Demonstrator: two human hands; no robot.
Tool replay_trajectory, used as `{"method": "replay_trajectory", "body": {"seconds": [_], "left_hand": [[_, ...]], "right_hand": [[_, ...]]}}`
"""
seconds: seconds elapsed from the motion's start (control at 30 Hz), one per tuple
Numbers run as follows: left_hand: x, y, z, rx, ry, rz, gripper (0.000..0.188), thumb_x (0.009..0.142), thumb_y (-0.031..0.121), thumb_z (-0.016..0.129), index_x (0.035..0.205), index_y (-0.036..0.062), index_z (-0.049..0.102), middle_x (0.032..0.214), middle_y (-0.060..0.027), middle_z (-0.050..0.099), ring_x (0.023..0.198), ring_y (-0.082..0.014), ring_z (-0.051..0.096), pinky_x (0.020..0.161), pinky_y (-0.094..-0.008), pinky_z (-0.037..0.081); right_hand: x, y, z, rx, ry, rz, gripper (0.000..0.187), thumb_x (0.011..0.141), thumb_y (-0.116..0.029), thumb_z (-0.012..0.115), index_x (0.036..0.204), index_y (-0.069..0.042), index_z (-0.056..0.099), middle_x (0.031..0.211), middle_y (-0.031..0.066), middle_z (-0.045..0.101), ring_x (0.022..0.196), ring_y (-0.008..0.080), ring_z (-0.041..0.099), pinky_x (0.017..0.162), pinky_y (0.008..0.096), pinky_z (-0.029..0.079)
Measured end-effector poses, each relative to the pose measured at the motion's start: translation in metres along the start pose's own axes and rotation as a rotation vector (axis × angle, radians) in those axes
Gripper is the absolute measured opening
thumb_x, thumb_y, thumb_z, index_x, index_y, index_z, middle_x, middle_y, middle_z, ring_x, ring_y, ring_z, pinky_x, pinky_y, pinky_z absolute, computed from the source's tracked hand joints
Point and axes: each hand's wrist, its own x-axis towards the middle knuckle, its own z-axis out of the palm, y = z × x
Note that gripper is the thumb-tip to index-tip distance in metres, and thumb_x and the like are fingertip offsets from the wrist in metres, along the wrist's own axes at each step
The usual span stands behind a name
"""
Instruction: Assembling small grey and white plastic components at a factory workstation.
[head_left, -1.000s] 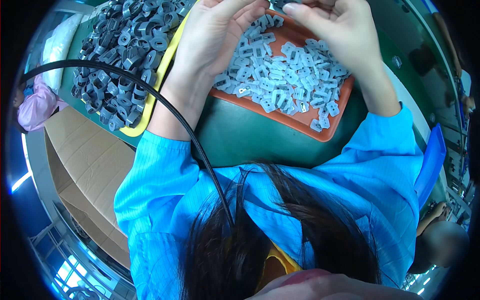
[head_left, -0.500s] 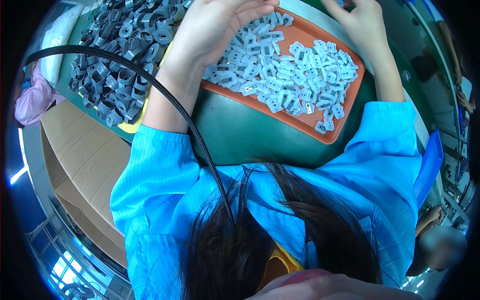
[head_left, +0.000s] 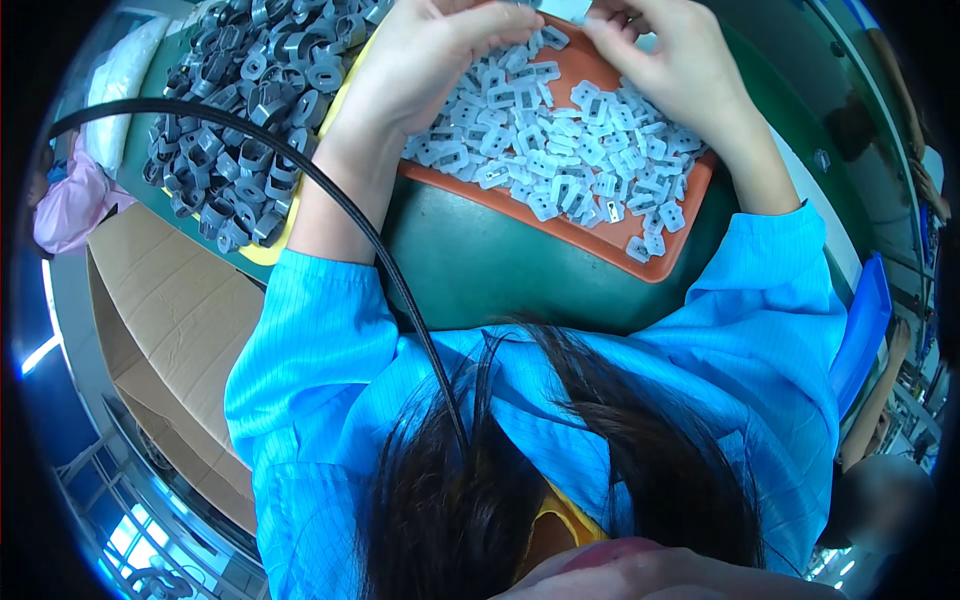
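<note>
My left hand [head_left: 437, 48] is over the left end of an orange tray [head_left: 655, 268], its fingers bent together at the upper edge of the view. A sliver of something greyish shows at those fingertips, too little of it to name. Close by on the right, my right hand [head_left: 672, 62] hangs over the tray's far right part with thumb and fingers pinched. Whatever is between them cannot be made out. Many small translucent white plastic pieces [head_left: 567, 160] lie heaped in the tray under both hands, a few with a metal-like insert.
Left of the tray, dark grey ring-shaped plastic parts [head_left: 245, 130] fill a yellow tray [head_left: 262, 254]. A black cable [head_left: 345, 203] arcs across the view. A cardboard box [head_left: 170, 300] stands at left, a blue bin [head_left: 862, 335] at right. Other people are at both sides.
My right hand has moved left and slightly down, toward my left hand, and its fingers have drawn together. My left hand has shifted only a little. An arm of a person at right has moved.
</note>
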Motion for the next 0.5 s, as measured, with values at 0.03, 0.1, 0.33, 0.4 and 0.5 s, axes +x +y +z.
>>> {"method": "replay_trajectory", "body": {"seconds": [0.03, 0.1, 0.33, 0.4, 0.5], "left_hand": [[-0.001, 0.001, 0.007, 0.026, -0.04, -0.012, 0.04, 0.094, -0.004, 0.065, 0.133, -0.001, 0.056, 0.114, -0.0091, 0.066, 0.099, -0.016, 0.068, 0.09, -0.0274, 0.056], [0.0, 0.002, 0.017, 0.051, -0.094, -0.023, 0.042, 0.092, -0.006, 0.066, 0.132, -0.0013, 0.056, 0.115, -0.009, 0.067, 0.099, -0.0154, 0.068, 0.09, -0.027, 0.056], [-0.003, -0.008, 0.018, -0.019, -0.2, -0.044, 0.043, 0.091, -0.007, 0.067, 0.132, -0.0032, 0.054, 0.116, -0.0104, 0.068, 0.096, -0.0169, 0.07, 0.083, -0.0312, 0.06], [-0.001, -0.01, 0.019, -0.042, -0.214, -0.043, 0.044, 0.091, -0.009, 0.067, 0.133, -0.0031, 0.054, 0.115, -0.0115, 0.069, 0.096, -0.0178, 0.071, 0.083, -0.032, 0.061], [-0.006, -0.002, 0.024, 0.032, -0.12, -0.039, 0.046, 0.09, -0.01, 0.068, 0.133, -0.0018, 0.054, 0.114, -0.0106, 0.068, 0.096, -0.0163, 0.07, 0.081, -0.03, 0.06]], "right_hand": [[0.002, 0.007, 0.002, 0.134, 0.096, 0.057, 0.03, 0.092, -0.001, 0.063, 0.121, 0.002, 0.067, 0.1, 0.0143, 0.072, 0.087, 0.0152, 0.07, 0.08, 0.0275, 0.056], [0.002, 0.021, 0.015, 0.574, 0.215, -0.003, 0.031, 0.089, 0.0, 0.067, 0.12, 0.002, 0.068, 0.095, 0.0128, 0.073, 0.086, 0.0152, 0.07, 0.08, 0.0286, 0.057], [-0.004, 0.015, 0.015, -0.265, 0.396, -0.473, 0.022, 0.087, -0.001, 0.069, 0.108, 0.0, 0.073, 0.093, 0.0167, 0.073, 0.079, 0.0296, 0.073, 0.066, 0.0347, 0.059], [-0.003, 0.019, 0.012, -0.216, 0.425, -0.504, 0.02, 0.086, -0.001, 0.07, 0.106, -0.001, 0.073, 0.089, 0.0151, 0.072, 0.077, 0.028, 0.073, 0.065, 0.034, 0.057], [-0.004, -0.004, 0.007, -0.082, 0.433, -0.298, 0.019, 0.088, -0.006, 0.075, 0.105, 0.002, 0.073, 0.087, 0.0096, 0.073, 0.074, 0.0177, 0.071, 0.068, 0.0255, 0.054]]}}
